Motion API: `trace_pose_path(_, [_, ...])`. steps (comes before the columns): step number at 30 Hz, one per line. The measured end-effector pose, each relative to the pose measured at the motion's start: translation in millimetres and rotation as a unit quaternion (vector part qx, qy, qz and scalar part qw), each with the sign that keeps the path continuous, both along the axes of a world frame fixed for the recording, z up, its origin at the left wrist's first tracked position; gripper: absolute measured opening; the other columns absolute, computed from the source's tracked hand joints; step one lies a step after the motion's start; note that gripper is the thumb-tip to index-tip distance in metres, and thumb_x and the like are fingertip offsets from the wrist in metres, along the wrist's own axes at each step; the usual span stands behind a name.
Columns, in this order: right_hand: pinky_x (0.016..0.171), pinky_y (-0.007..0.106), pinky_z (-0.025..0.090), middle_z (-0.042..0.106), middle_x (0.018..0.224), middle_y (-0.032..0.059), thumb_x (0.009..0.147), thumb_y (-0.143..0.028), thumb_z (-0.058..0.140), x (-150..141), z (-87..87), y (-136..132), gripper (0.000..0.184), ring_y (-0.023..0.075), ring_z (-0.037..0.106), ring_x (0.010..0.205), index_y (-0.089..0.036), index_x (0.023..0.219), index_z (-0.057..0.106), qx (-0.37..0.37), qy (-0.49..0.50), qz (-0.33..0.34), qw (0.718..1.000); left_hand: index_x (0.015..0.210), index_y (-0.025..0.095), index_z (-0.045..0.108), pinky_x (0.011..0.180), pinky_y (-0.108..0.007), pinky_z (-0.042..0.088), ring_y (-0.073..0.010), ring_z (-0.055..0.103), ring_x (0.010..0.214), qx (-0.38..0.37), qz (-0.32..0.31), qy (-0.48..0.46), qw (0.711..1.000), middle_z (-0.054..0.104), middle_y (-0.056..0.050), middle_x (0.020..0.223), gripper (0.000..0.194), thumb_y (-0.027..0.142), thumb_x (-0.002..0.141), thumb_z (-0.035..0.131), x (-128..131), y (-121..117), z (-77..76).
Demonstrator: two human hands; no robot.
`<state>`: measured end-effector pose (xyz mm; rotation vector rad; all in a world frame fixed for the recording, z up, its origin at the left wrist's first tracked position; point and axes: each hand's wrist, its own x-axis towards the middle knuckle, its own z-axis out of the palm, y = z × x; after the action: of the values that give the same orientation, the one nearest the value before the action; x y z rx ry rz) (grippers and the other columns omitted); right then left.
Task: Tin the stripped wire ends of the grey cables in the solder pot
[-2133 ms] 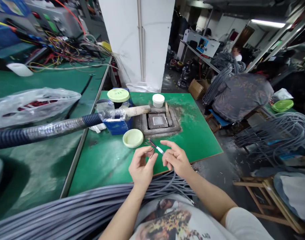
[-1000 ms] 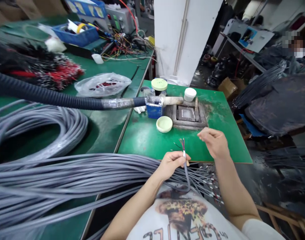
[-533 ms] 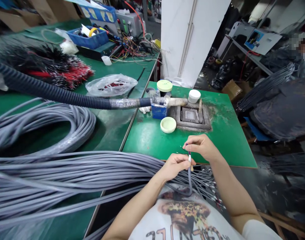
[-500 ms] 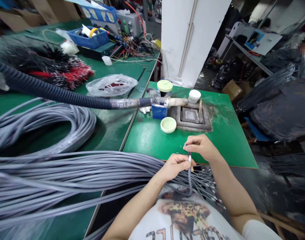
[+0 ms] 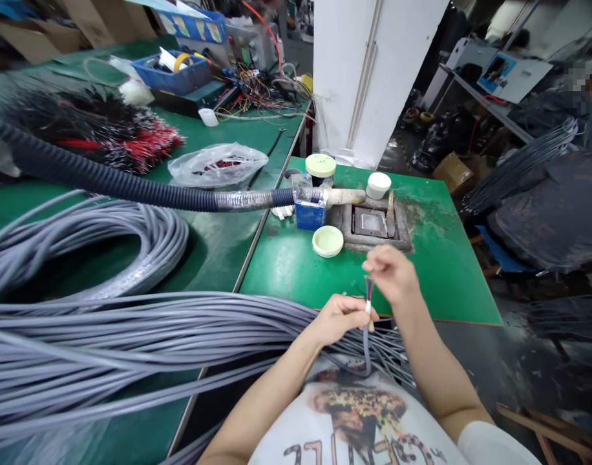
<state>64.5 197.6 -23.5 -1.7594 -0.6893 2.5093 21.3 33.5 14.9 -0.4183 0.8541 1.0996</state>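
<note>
Gray cable standing upright in the left hand, low at center, just past the near edge of the green desk. Left grip closed around the cable just below its white sleeve. Thin colored wires fanning upward from the cable end, purple and blue among them. Right hand raised just above those wire tips, thumb and fingertips pressed together; any strand between them impossible to make out. Lower length of the cable curving down toward a printed white shirt. Heavy bundle of gray cables across the lower left, its loose ends spreading toward the lower right. Farther up the desk, near center: pale green lid, blue box, white jar and square metal pot in a gray frame. Black corrugated hose running in from the left to just above the blue box. On a second green desk at left: coil of gray cable, clear plastic bag, red-and-black wire bundle, blue tray. Seated person in a dark jacket at far right.
</note>
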Motion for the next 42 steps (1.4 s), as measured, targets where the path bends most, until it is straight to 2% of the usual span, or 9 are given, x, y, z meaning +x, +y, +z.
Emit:
trace_pose_path(3, [0.056,0.026,0.037,0.037,0.051,-0.005,0.069,-0.022,0.062,7,0.1,22,0.026,0.0091,0.039,0.052,-0.019,0.05,0.046,0.112,-0.021,0.008,0.994,0.076,0.011,0.074,0.055,-0.022,0.041,-0.0101,0.051,0.055,-0.021,0.007,0.007,1.0,0.065,-0.007,0.064,0.034,0.045,0.07,0.075,2,0,1.1])
trace_pose_path(5, [0.061,0.028,0.039,0.048,0.055,-0.0024,0.073,-0.022,0.064,12,10.2,28,0.022,0.0112,0.047,0.058,-0.02,0.054,0.055,0.182,-0.019,0.143,0.973,0.076,0.011,0.074,0.054,-0.021,0.039,-0.0089,0.049,0.053,-0.054,0.026,0.031,0.998,0.065,-0.006,0.064,0.033,0.043,0.07,0.076,3,1,-0.6])
trace_pose_path(9, [0.066,0.031,0.04,0.064,0.069,0.0019,0.078,-0.029,0.067,17,36.3,11,0.01,0.0146,0.054,0.066,-0.02,0.074,0.069,0.303,-0.012,0.4,0.865,0.072,0.011,0.071,0.054,-0.022,0.039,-0.0083,0.046,0.051,-0.081,0.032,0.052,0.995,0.063,-0.004,0.061,0.033,0.042,0.066,0.078,3,5,-4.0])
trace_pose_path(13, [0.07,0.032,0.039,0.059,0.062,0.0004,0.082,-0.025,0.063,11,42.7,-12,0.018,0.0138,0.051,0.065,-0.02,0.065,0.064,0.406,-0.007,0.428,0.807,0.065,0.011,0.067,0.06,-0.022,0.039,-0.0087,0.047,0.057,-0.076,0.034,0.098,0.992,0.057,-0.001,0.061,0.031,0.04,0.068,0.077,6,8,-0.8])
trace_pose_path(17, [0.062,0.029,0.039,0.056,0.059,-0.0004,0.086,-0.024,0.057,5,32.5,-11,0.029,0.0121,0.05,0.06,-0.018,0.058,0.063,0.362,-0.039,0.345,0.865,0.077,0.011,0.071,0.063,-0.022,0.039,-0.0094,0.049,0.063,-0.084,0.014,0.167,0.982,0.058,-0.001,0.068,0.024,0.035,0.072,0.075,6,8,3.4])
trace_pose_path(21, [0.056,0.026,0.036,0.05,0.055,-0.0027,0.085,-0.028,0.059,10,22.4,10,0.025,0.0102,0.047,0.055,-0.019,0.064,0.07,0.356,-0.107,0.241,0.897,0.079,0.01,0.072,0.06,-0.021,0.04,-0.0093,0.05,0.06,-0.103,0.015,0.123,0.987,0.062,-0.003,0.067,0.029,0.038,0.071,0.075,2,7,3.6])
trace_pose_path(27, [0.067,0.026,0.044,0.067,0.074,0.0006,0.076,-0.03,0.07,17,19.8,23,0.011,0.0138,0.059,0.071,-0.021,0.08,0.076,0.104,0.051,0.367,0.923,0.083,0.011,0.074,0.058,-0.021,0.041,-0.0093,0.051,0.057,-0.078,0.024,0.083,0.993,0.064,-0.004,0.064,0.033,0.042,0.073,0.073,0,2,-0.3])
trace_pose_path(33, [0.06,0.025,0.043,0.065,0.067,0.0,0.07,-0.028,0.076,6,12.8,3,0.01,0.011,0.055,0.061,-0.019,0.071,0.074,-0.015,0.085,0.298,0.951,0.08,0.01,0.075,0.058,-0.022,0.041,-0.0092,0.051,0.057,-0.023,0.021,0.047,0.998,0.066,-0.007,0.069,0.033,0.042,0.074,0.073,2,-3,-0.9])
trace_pose_path(42, [0.058,0.024,0.04,0.059,0.059,-0.0031,0.069,-0.025,0.077,19,9.2,-26,0.011,0.0098,0.051,0.059,-0.021,0.062,0.07,0.077,0.014,0.149,0.986,0.075,0.01,0.073,0.053,-0.021,0.04,-0.0089,0.052,0.051,-0.097,0.156,-0.034,0.982,0.064,-0.005,0.058,0.041,0.047,0.061,0.083,4,-6,-9.2])
